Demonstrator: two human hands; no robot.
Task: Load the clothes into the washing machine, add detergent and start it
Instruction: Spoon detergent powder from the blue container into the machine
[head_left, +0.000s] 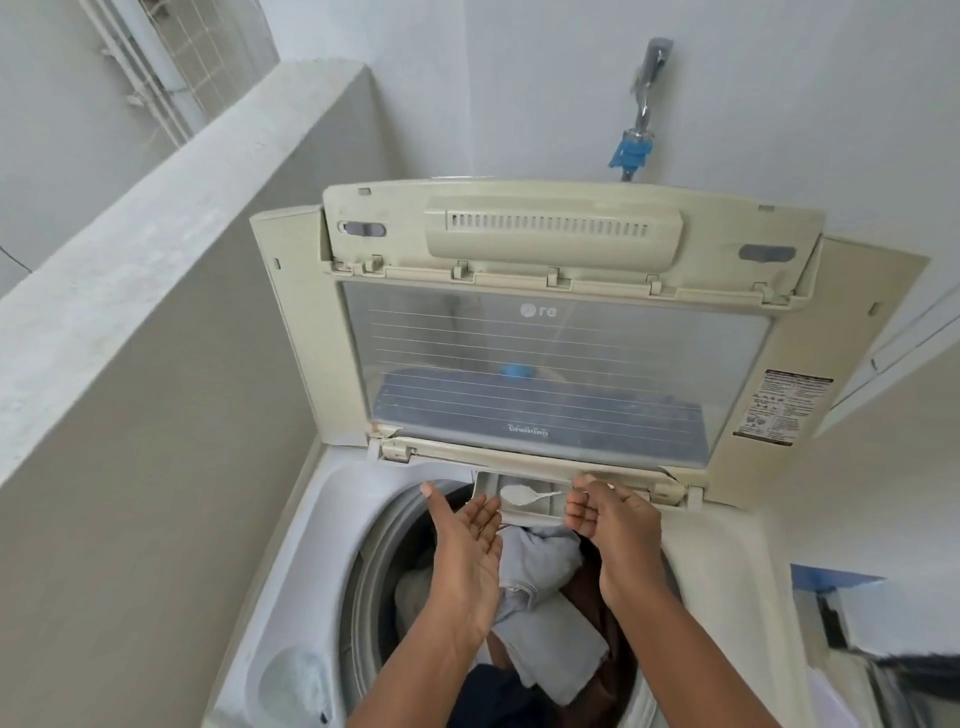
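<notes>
The top-loading washing machine (332, 499) stands with its lid (556, 364) raised upright. Clothes fill the drum: a light grey-blue garment (545, 571), dark brown cloth (597, 597) and a navy piece (493, 691). At the drum's far rim the small detergent drawer (524, 512) is pulled out. A white plastic spoon (524, 496) heaped with white powder sits over it. My right hand (608, 514) pinches the spoon's handle. My left hand (467, 535) is held flat, palm up, beside the drawer's left edge, holding nothing.
A low grey wall (156, 260) runs along the left. A metal tap with a blue hose connector (636, 148) is on the wall behind the lid. A dark-edged object (883, 623) sits at the right of the machine.
</notes>
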